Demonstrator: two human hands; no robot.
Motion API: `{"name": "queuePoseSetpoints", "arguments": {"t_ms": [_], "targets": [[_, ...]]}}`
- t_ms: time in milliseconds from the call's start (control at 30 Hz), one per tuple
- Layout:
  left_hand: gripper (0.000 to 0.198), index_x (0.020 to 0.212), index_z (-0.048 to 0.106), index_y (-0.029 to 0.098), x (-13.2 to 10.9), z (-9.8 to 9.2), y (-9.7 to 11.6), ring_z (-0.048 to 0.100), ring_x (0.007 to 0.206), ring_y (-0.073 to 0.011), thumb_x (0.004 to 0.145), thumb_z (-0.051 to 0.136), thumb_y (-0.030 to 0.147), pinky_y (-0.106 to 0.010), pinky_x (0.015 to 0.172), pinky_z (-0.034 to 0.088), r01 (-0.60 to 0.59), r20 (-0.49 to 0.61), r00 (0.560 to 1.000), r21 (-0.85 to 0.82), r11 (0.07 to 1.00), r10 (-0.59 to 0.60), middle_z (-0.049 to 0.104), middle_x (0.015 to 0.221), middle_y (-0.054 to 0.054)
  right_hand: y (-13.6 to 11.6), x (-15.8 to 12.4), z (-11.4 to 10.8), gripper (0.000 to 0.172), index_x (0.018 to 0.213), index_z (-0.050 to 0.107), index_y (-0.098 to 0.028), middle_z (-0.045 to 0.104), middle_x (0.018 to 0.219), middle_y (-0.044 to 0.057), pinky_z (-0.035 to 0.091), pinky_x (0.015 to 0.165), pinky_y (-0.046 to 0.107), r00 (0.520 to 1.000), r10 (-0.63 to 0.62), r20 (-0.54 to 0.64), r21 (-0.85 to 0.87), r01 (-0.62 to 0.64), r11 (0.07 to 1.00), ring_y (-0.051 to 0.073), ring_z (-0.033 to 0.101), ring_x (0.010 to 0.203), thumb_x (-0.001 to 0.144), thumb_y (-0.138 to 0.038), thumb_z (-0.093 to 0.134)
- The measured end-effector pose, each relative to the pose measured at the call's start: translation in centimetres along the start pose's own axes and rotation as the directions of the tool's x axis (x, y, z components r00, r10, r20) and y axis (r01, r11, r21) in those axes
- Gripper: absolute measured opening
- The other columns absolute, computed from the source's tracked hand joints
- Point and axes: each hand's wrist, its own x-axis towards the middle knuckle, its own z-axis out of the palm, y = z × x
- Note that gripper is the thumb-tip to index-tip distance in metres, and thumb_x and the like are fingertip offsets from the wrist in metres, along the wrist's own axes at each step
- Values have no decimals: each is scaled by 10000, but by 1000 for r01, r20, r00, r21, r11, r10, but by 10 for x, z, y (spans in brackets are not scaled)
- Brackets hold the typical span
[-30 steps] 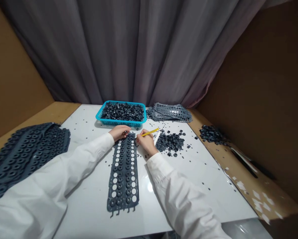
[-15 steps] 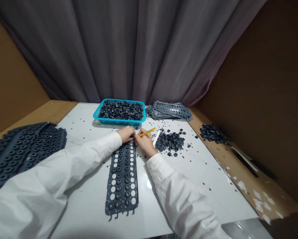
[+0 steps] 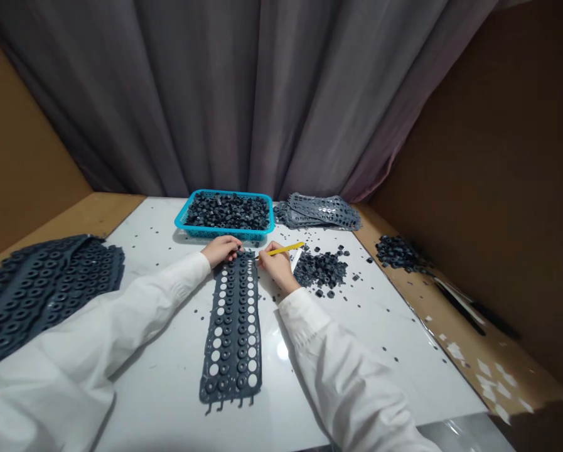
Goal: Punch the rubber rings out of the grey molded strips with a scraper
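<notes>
A dark rubber sheet (image 3: 236,314) with rows of raised rings lies lengthwise before me. White round holes run along both of its long sides. My right hand (image 3: 276,262) is closed around a slim yellow tool (image 3: 288,248), its working tip close to the sheet's far right corner and too small to make out. At the far left corner of the sheet my left hand (image 3: 222,250) has its fingers curled together. A small dark bit shows at those fingertips, but I cannot tell whether it is a loose piece or the sheet's edge.
Beyond the hands stands a blue basket (image 3: 225,232) full of black pieces. Perforated sheets (image 3: 321,211) lie beside it. A pile of dark bits (image 3: 321,269) is right of my right hand, near a white strip (image 3: 297,258). Stacked ringed sheets (image 3: 50,282) lie left.
My left hand has moved left, away from my right hand, uncovering the sheet's far end. My right hand has shifted slightly right with the yellow tool.
</notes>
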Motion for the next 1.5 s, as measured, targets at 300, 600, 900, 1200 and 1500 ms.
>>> {"name": "queuePoseSetpoints", "arguments": {"t_ms": [300, 600, 900, 1200, 1500], "targets": [[126, 655, 705, 179, 9, 11, 15, 601, 755, -203, 602, 592, 158, -296, 767, 456, -108, 2, 994, 254, 961, 111, 680, 721, -36, 8, 2, 1, 48, 613, 439, -219, 504, 467, -65, 384, 527, 221, 997, -73, -4, 26, 73, 997, 128, 508, 502, 638, -215, 480], [138, 642, 711, 173, 21, 13, 19, 603, 740, -223, 510, 753, 161, -302, 749, 449, -287, 206, 954, 436, 853, 216, 652, 685, -49, 2, 2, 2, 82, 582, 420, -215, 479, 482, -63, 358, 537, 222, 998, -62, -10, -53, 62, 997, 124, 469, 522, 629, -199, 485], [143, 750, 681, 151, 3, 15, 27, 606, 824, -198, 762, 539, 149, -297, 797, 447, -356, 111, 932, 461, 813, 345, 672, 822, -74, 1, 2, 3, 103, 571, 404, -208, 435, 509, -63, 323, 534, 227, 994, -100, -37, -124, 95, 988, 120, 437, 535, 630, -194, 487], [215, 888, 682, 148, 19, -36, 64, 613, 791, -176, 780, 565, 292, -272, 754, 478, -269, -352, 822, 452, 851, 447, 690, 883, -56, 0, -1, 5, 79, 585, 426, -204, 447, 535, -59, 315, 546, 230, 994, -94, -57, -106, 87, 991, 123, 444, 555, 624, -190, 493], [344, 966, 695, 130, 101, -44, 65, 619, 985, -220, 678, 522, 55, -293, 941, 442, -183, -112, 938, 643, 744, 328, 694, 1007, -85, 5, 4, 5, 74, 567, 434, -209, 462, 492, -58, 337, 528, 231, 996, -82, -45, -53, 79, 995, 126, 453, 528, 602, -191, 497]]}}
